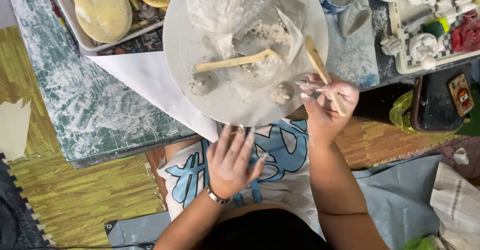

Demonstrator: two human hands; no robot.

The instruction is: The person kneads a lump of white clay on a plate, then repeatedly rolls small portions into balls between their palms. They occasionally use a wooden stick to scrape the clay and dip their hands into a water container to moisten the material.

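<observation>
Head view: a wooden modelling tool [325, 75] is being gripped in the right hand [327, 105], fingers closed round its lower half, blade angled up over the round white board [200, 10], apparently to keep the tip near the clay. The left hand [232, 160] is being held open and empty, fingertips touching the board's near rim, likely steadying it. On the board, two small clay balls [203, 82] are being kept apart from a second wooden tool [235, 61] lying across crumpled plastic wrap [230, 5]. The board is overhanging the green mat-covered surface [85, 105].
</observation>
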